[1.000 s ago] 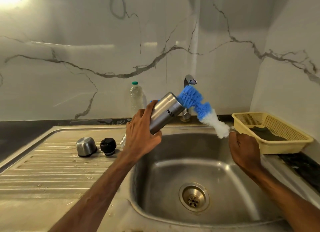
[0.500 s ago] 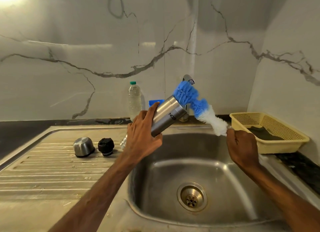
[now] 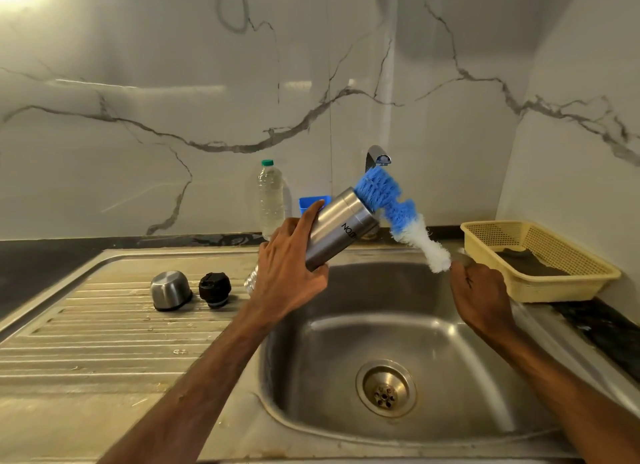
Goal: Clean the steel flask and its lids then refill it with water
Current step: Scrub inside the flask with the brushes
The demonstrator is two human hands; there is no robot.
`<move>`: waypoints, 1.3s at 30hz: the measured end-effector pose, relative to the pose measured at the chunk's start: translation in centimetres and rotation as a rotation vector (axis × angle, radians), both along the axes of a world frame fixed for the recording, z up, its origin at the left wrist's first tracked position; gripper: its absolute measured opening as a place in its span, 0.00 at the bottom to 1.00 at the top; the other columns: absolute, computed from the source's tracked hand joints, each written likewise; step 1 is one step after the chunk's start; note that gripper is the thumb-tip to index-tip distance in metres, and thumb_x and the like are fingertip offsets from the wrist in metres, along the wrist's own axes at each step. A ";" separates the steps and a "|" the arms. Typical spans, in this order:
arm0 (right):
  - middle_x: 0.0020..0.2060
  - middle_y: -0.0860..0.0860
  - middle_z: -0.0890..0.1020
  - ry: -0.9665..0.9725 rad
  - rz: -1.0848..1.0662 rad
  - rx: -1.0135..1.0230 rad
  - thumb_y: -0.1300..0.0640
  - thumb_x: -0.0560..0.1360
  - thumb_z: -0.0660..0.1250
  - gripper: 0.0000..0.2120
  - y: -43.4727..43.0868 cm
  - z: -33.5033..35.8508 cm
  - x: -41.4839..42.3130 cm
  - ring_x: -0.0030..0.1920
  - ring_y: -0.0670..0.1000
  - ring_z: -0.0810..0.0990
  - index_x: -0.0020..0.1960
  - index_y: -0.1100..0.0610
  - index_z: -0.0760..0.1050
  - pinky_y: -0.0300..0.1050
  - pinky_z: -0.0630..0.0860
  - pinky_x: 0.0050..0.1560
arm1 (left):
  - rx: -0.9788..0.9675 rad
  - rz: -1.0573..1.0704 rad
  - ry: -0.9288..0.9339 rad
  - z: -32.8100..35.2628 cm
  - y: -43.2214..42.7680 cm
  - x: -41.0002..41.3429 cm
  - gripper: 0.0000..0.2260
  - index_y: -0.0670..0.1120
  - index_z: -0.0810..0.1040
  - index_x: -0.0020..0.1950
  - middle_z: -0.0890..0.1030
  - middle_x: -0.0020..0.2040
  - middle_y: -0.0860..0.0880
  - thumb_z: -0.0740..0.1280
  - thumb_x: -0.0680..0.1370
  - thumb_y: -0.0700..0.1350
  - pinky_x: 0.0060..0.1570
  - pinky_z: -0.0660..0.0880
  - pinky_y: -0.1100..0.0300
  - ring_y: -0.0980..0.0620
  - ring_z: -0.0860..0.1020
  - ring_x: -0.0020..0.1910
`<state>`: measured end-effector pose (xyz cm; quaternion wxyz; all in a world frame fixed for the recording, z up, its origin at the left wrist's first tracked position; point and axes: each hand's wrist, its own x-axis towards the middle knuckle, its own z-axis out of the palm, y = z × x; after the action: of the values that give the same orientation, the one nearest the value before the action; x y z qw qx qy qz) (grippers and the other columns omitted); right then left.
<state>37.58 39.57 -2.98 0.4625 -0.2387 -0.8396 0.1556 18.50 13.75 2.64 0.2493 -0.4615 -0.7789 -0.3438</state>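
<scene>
My left hand [image 3: 289, 266] grips the steel flask [image 3: 341, 226] by its base and holds it tilted over the sink, mouth pointing up to the right. A blue and white bottle brush [image 3: 398, 214] has its blue end at the flask's mouth. My right hand [image 3: 479, 294] grips the brush's handle just below the white bristles. The steel lid [image 3: 170, 290] and the black inner lid [image 3: 214, 289] sit side by side on the draining board.
The steel sink basin [image 3: 346, 328] with its drain [image 3: 386, 389] lies below the hands. The tap [image 3: 376, 157] stands behind the brush. A clear water bottle [image 3: 270, 200] and a blue tub [image 3: 311, 204] stand at the wall. A yellow basket [image 3: 540, 259] holds a dark cloth on the right.
The flask and the brush have stayed nearly in place; the brush's blue head has shifted slightly against the flask's mouth. Both hands keep their grip.
</scene>
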 end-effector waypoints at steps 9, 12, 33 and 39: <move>0.22 0.55 0.69 0.079 0.044 -0.051 0.49 0.80 0.53 0.24 -0.7 0.5 -0.6 0.23 0.51 0.67 0.27 0.58 0.66 0.43 0.62 0.27 | -0.024 -0.010 0.009 -0.2 0.3 0.5 0.47 0.58 0.52 0.81 0.73 0.63 0.47 0.76 0.69 0.50 0.60 0.71 0.50 0.50 0.74 0.57; 0.22 0.53 0.68 0.078 0.053 -0.024 0.58 0.82 0.59 0.23 -0.1 -0.8 -0.5 0.23 0.50 0.68 0.28 0.55 0.65 0.44 0.66 0.27 | 0.004 0.033 -0.001 0.2 -0.3 -0.4 0.46 0.56 0.55 0.82 0.74 0.63 0.46 0.75 0.68 0.52 0.60 0.71 0.50 0.50 0.74 0.57; 0.22 0.49 0.65 0.018 0.021 -0.024 0.46 0.78 0.49 0.23 -0.6 -0.5 -0.1 0.23 0.48 0.65 0.27 0.54 0.63 0.40 0.59 0.28 | 0.018 0.093 -0.065 0.6 -0.6 0.0 0.48 0.55 0.51 0.83 0.75 0.63 0.43 0.71 0.67 0.53 0.58 0.70 0.49 0.46 0.75 0.56; 0.23 0.52 0.66 -0.010 0.015 0.001 0.55 0.81 0.54 0.22 -1.8 0.9 -0.7 0.25 0.53 0.67 0.28 0.56 0.64 0.47 0.64 0.30 | 0.000 0.111 -0.085 0.5 -0.4 0.6 0.48 0.55 0.51 0.83 0.75 0.60 0.43 0.68 0.66 0.55 0.56 0.75 0.45 0.47 0.75 0.53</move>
<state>36.93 37.79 -2.09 0.4573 -0.2329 -0.8437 0.1575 19.05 13.32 3.13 0.2347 -0.4026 -0.8132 -0.3486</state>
